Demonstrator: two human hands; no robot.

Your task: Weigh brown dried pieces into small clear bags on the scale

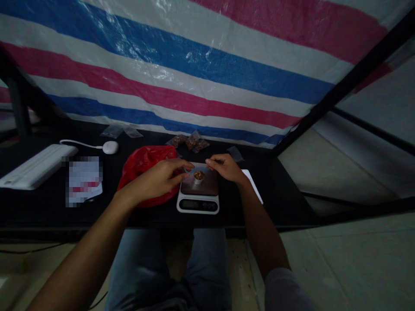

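Observation:
A small digital kitchen scale (198,199) sits at the near edge of a black table (39,207). On its platform stands a small cup (199,176) filled with brown pieces. My left hand (160,178) reaches over a red plastic bag (142,162), its fingers pinched together just left of the cup. My right hand (225,167) hovers at the cup's right side with its fingers curled in a pinch. Between the two hands a thin clear film seems stretched above the cup, too faint to name.
Small clear packets of brown pieces (191,141) lie behind the scale, empty clear bags (121,131) further left. A white keyboard-like device (35,166), a white puck (110,147) on a cable, a blurred paper (83,179) and a white tablet (254,185) also lie there. A striped tarp (194,65) hangs behind.

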